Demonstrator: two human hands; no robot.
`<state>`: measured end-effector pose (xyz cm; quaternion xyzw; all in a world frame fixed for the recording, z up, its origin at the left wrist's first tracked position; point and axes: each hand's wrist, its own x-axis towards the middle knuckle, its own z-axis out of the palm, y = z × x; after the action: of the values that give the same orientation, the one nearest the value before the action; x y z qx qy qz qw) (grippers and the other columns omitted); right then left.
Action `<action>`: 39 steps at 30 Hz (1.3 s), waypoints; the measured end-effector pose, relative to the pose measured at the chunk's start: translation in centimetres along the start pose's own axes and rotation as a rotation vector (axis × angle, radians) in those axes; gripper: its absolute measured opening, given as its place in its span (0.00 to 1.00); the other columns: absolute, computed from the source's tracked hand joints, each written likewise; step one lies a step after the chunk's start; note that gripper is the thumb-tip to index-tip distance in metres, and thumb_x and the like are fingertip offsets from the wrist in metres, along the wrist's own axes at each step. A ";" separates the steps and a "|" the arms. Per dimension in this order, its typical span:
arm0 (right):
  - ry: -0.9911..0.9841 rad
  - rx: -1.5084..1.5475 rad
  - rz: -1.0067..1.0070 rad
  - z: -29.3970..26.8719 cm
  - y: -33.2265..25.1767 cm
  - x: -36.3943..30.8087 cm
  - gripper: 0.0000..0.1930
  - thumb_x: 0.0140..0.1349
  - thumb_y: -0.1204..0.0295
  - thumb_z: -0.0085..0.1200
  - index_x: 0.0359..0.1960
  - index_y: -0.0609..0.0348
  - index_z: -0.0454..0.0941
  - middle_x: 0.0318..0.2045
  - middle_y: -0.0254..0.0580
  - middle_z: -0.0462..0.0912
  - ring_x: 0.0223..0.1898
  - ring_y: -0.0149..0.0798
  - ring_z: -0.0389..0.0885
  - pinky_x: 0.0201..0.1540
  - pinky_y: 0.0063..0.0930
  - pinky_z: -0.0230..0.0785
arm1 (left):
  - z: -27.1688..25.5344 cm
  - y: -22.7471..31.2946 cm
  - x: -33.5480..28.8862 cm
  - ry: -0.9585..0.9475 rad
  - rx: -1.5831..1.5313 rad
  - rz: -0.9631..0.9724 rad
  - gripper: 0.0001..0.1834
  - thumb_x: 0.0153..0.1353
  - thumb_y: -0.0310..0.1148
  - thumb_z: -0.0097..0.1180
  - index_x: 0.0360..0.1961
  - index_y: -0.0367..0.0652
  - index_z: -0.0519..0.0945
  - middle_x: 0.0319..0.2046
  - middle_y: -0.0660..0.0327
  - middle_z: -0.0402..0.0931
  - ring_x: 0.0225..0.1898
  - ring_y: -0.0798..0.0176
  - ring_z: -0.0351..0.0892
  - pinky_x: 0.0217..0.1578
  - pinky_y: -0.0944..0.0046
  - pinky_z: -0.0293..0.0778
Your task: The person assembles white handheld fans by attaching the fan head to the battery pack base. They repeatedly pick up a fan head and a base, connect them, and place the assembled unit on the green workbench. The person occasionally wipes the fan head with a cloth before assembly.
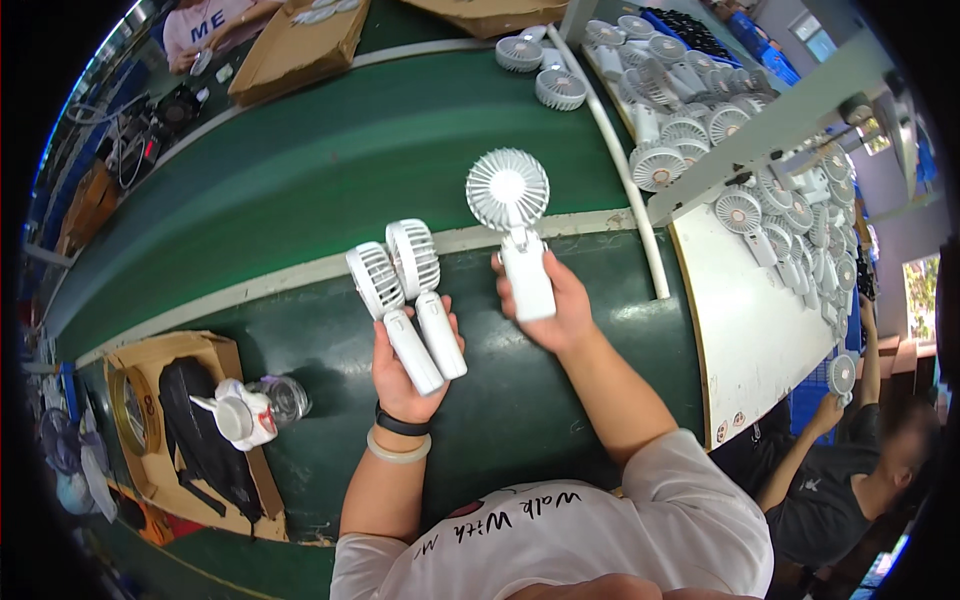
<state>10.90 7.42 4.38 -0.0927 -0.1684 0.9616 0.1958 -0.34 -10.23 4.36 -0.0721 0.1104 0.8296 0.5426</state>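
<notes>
My left hand point(408, 385) is closed around two white handheld fans, side by side, their round grilles tilted up and away from me. The left one of this pair is a white handheld fan point(412, 352); the other white fan point(441, 335) lies against it. A third handheld fan point(528, 280) stands upright in my right hand point(567, 310), its round grille facing up toward me. The fingers of that hand wrap behind its handle. All three fans are held over the dark green bench point(500, 400), and the two hands are apart.
Many white fans point(690, 120) are heaped at the far right, with more on a white table point(730, 330). A white pipe point(625, 180) edges the green conveyor belt point(330, 150). Left, a cardboard tray point(270, 490) holds a black bag point(205, 430); a bottle point(285, 398) stands beside it. A co-worker point(830, 490) sits right.
</notes>
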 end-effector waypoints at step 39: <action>0.115 -0.548 0.005 1.0 0.6 -1.5 0.18 0.56 0.73 0.53 0.48 0.66 0.68 0.42 0.49 0.78 0.40 0.39 0.81 0.44 0.32 0.74 | 0.2 -0.9 -0.2 -0.139 0.298 -0.085 0.42 0.47 0.60 0.52 0.55 0.38 0.63 0.46 0.50 0.69 0.44 0.53 0.74 0.44 0.51 0.75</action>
<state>11.83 6.00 5.29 -0.1971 -0.4107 0.8738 0.1703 0.56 -9.99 4.54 0.0619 0.1911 0.7834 0.5882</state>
